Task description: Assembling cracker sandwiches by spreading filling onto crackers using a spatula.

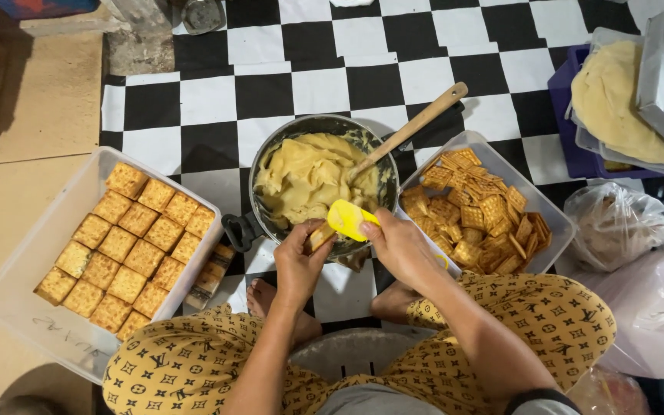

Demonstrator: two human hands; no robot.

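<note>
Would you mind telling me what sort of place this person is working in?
Probably a home floor used for food preparation: the person sits on a checkered mat, with a pot of yellow paste and tubs of crackers and filled crackers around them.

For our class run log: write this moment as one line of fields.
left hand: holds cracker | right hand: yellow spatula on cracker | pot: dough, wooden spoon

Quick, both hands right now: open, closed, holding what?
Left hand: closed on a square golden cracker, held over the metal pot of pale dough.
Right hand: closed on a yellow plastic spatula.
</note>
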